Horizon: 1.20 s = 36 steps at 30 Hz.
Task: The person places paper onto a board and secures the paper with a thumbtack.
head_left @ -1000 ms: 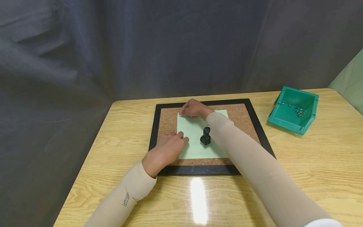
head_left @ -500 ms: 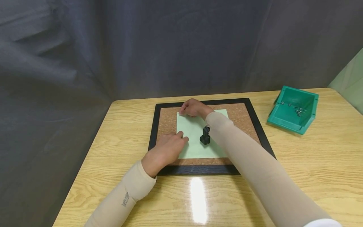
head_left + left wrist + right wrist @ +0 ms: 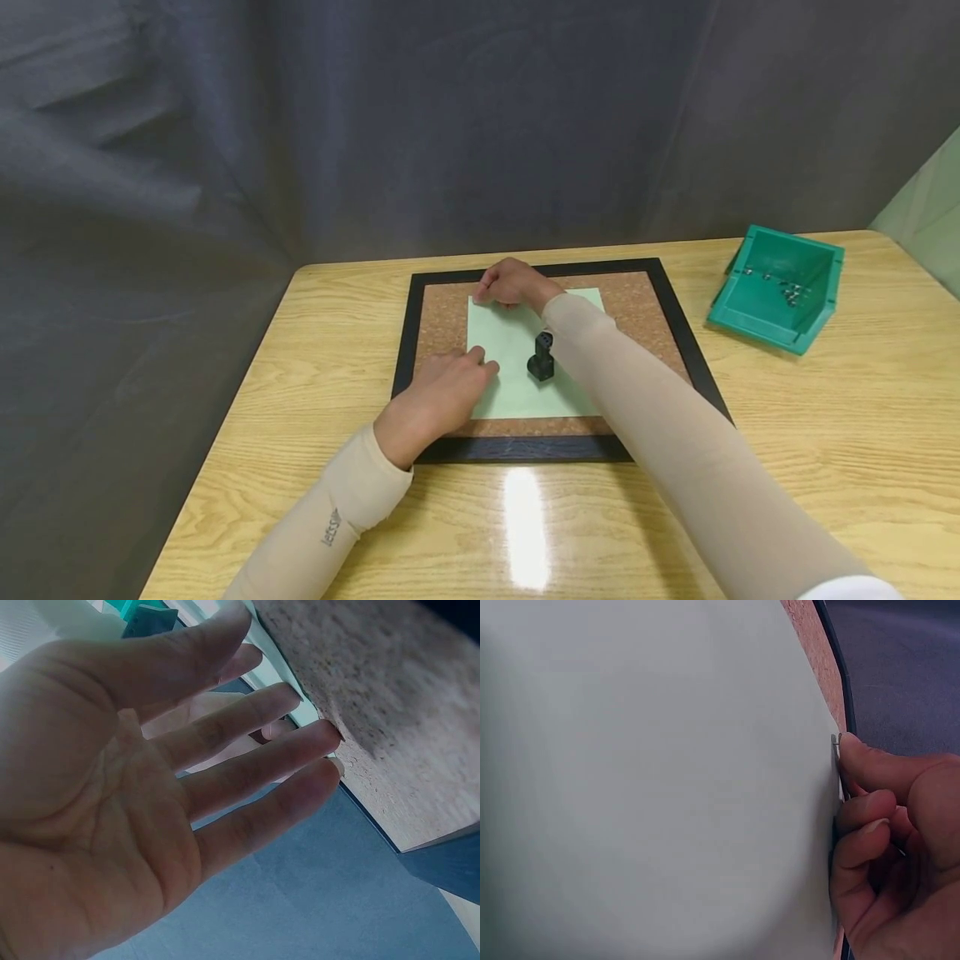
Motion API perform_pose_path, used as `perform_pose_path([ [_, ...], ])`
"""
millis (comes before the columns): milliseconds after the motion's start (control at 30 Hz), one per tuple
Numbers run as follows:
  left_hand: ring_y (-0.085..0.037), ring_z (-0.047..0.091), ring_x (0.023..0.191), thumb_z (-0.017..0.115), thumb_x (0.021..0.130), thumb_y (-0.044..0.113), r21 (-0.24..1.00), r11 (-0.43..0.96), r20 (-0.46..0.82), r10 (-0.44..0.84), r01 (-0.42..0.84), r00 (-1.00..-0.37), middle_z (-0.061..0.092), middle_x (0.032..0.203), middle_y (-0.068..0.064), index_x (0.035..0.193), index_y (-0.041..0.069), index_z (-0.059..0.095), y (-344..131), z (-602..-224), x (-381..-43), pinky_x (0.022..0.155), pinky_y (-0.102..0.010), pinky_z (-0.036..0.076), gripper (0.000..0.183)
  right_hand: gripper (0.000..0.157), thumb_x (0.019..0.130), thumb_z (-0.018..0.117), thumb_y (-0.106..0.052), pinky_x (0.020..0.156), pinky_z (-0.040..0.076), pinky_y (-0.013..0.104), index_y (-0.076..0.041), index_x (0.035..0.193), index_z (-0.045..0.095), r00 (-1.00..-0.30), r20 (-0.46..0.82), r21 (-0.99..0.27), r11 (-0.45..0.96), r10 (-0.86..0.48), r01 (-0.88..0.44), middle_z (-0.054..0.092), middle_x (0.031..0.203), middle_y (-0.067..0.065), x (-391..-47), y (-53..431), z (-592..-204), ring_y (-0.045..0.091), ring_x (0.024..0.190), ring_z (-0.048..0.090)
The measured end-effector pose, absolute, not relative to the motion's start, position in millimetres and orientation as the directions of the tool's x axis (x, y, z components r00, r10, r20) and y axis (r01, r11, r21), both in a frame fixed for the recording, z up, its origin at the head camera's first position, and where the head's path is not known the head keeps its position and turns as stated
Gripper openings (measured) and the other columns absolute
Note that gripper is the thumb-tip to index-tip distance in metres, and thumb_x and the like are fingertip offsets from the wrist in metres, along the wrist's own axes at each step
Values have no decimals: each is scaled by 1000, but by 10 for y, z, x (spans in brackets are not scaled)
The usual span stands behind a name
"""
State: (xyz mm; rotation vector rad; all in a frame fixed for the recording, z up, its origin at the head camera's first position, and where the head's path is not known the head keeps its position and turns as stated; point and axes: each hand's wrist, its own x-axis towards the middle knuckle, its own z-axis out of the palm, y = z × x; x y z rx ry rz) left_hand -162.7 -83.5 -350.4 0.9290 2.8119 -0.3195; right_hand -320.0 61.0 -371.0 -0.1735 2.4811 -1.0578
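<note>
A pale green sheet of paper [image 3: 517,337] lies on a framed cork board [image 3: 637,304]. My right hand [image 3: 512,283] is at the paper's far left corner with its fingers curled. In the right wrist view its thumb [image 3: 859,754] presses a small metal thumbtack [image 3: 836,739] at the corner, and the thumb partly hides the tack. My left hand [image 3: 450,385] rests on the left edge of the paper and the cork. Its fingers [image 3: 259,769] are extended and slightly spread, fingertips right at the cork in the left wrist view.
A green plastic bin [image 3: 761,310] with several small shiny metal pieces [image 3: 791,293] stands at the right on the wooden table [image 3: 330,333]. Dark fabric [image 3: 480,125] hangs behind the table and at its left. The right wrist camera [image 3: 542,358] overlaps the paper.
The thumbtack seen at the right fingertips a second ago is now covered by that hand in the head view. Both hands have stayed nearly still.
</note>
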Motion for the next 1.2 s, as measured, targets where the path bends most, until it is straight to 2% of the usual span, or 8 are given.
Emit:
perform_pose_path([
  [567, -24, 65, 94, 73, 90, 11, -140, 786, -214, 570, 602, -794, 63, 115, -6, 130, 18, 64, -869, -3506, -1619, 73, -40, 57, 41, 12, 93, 72, -27, 59, 45, 29, -16, 94, 71, -907, -336, -697, 715, -255, 57, 63, 86, -1, -3188, 525, -3721, 13, 62, 54],
  [833, -25, 64, 94, 72, 90, 10, -128, 786, -213, 574, 605, -791, 63, 114, -6, 129, 17, 64, -855, -3495, -1631, 73, -41, 57, 40, 13, 94, 70, -29, 62, 45, 31, -16, 96, 70, -904, -354, -670, 740, -238, 67, 63, 87, 0, -3166, 529, -3687, 14, 62, 53],
  [1200, -26, 65, 96, 77, 87, 14, -115, 782, -220, 581, 612, -784, 64, 117, -7, 132, 25, 63, -858, -3479, -1600, 75, -42, 57, 48, 16, 94, 70, -31, 69, 47, 29, -15, 94, 66, -898, -309, -673, 739, -313, -27, 60, 81, -2, -3144, 604, -3726, 12, 64, 56],
])
